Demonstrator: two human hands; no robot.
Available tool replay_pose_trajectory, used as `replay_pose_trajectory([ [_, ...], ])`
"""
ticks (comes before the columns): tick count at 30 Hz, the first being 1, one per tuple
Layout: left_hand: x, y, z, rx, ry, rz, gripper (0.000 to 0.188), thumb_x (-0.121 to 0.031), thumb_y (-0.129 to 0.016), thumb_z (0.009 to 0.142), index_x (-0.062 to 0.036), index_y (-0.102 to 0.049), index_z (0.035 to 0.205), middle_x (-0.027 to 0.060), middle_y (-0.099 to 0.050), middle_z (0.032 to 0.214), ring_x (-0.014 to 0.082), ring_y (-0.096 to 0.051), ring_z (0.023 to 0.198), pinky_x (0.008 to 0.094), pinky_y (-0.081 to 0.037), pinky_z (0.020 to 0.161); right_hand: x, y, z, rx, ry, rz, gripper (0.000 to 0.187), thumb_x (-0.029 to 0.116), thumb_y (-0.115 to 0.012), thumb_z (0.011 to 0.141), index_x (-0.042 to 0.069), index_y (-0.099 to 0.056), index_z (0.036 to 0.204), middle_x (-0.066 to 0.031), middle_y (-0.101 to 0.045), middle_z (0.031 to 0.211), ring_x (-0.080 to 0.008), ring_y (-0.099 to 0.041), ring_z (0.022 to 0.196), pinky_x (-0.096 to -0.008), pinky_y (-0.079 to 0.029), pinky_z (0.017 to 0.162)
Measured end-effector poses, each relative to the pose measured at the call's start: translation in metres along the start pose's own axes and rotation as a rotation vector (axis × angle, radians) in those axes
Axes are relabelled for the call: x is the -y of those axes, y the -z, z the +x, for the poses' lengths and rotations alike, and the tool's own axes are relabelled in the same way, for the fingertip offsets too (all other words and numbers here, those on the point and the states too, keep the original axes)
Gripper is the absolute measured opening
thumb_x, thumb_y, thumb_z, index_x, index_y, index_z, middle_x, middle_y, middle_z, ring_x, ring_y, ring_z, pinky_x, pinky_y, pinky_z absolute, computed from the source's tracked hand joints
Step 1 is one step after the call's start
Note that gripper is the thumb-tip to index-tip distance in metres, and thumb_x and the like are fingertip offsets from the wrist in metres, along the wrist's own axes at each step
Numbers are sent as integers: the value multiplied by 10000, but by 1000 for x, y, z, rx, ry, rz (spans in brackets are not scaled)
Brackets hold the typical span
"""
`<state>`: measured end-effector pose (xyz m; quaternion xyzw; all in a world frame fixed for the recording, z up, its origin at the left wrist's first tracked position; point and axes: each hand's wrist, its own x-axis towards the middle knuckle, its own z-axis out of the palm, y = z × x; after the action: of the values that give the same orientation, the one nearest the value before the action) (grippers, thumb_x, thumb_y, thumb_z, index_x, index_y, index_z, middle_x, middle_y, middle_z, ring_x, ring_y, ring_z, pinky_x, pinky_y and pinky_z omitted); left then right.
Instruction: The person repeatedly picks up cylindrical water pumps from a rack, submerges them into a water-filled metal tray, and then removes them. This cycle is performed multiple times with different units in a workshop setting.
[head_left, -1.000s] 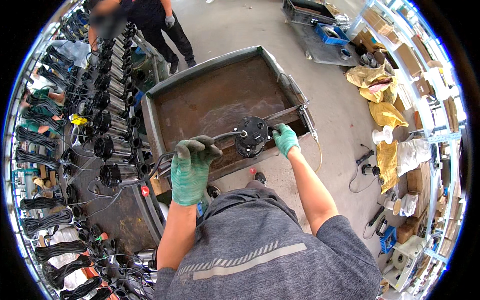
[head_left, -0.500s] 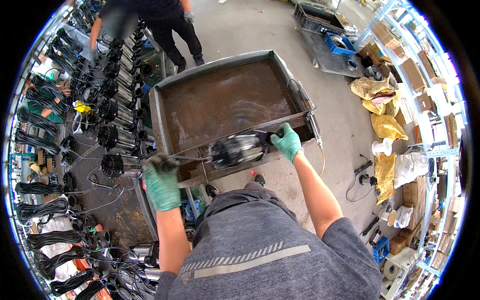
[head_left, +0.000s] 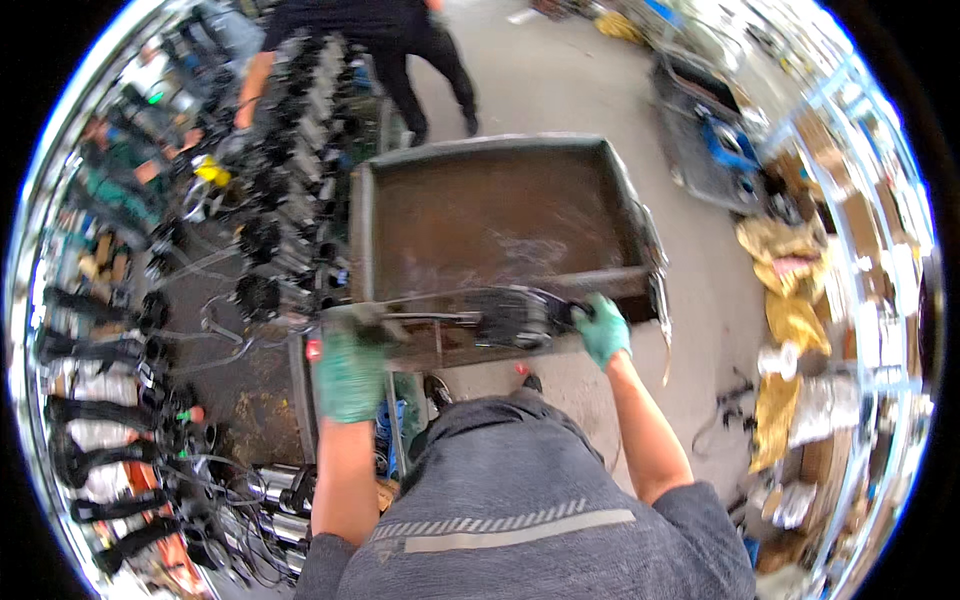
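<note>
A pump [head_left: 512,318] with a dark, shiny cylindrical body lies sideways over the near ledge of a metal tank [head_left: 362,230] of brownish water. My right hand [head_left: 603,331], in a green glove, is closed on the black fitting at the pump's right end. A cable [head_left: 430,318] runs from the pump's left end to my left hand [head_left: 350,365]. That hand, also green-gloved with darkened fingers, is closed round the cable at the tank's left corner. Motion blur hides the exact finger positions, and whether the pump touches the ledge I cannot tell.
Rows of similar pumps and black cable coils [head_left: 95,412] fill the bench [head_left: 265,400] on my left. A person in dark clothes [head_left: 425,60] stands beyond the tank. On the right are a cart [head_left: 715,185], yellow sacks [head_left: 795,315] and shelving [head_left: 890,385].
My view has swung, so tank, bench and co-worker sit farther right and lower. The pump now lies more level. Both hands keep their hold; the right has come down slightly relative to the tank.
</note>
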<state>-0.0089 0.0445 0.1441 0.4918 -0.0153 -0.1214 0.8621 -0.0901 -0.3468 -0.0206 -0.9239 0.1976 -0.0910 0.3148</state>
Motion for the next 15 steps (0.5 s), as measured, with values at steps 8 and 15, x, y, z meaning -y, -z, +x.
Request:
replay_pose_trajectory([
  [8, 54, -82, 25, 163, 138, -284, 397, -456, -632, 1013, -61, -663, 996, 156, -714, 1074, 280, -699, 913, 429, -577, 857, -102, -61, 8, 36, -200, 134, 152, 165, -680, 924, 51, -656, 1022, -220, -725, 910, -401, -695, 824, -436, -531, 759],
  [15, 43, -85, 24, 137, 108, -138, 438, -491, -615, 1012, -57, -661, 974, 154, -713, 1077, 257, -689, 858, 398, -579, 799, -138, -74, 16, 34, -164, 120, 124, 129, -657, 917, 52, -625, 1008, -204, -722, 904, -377, -693, 823, -436, -529, 770],
])
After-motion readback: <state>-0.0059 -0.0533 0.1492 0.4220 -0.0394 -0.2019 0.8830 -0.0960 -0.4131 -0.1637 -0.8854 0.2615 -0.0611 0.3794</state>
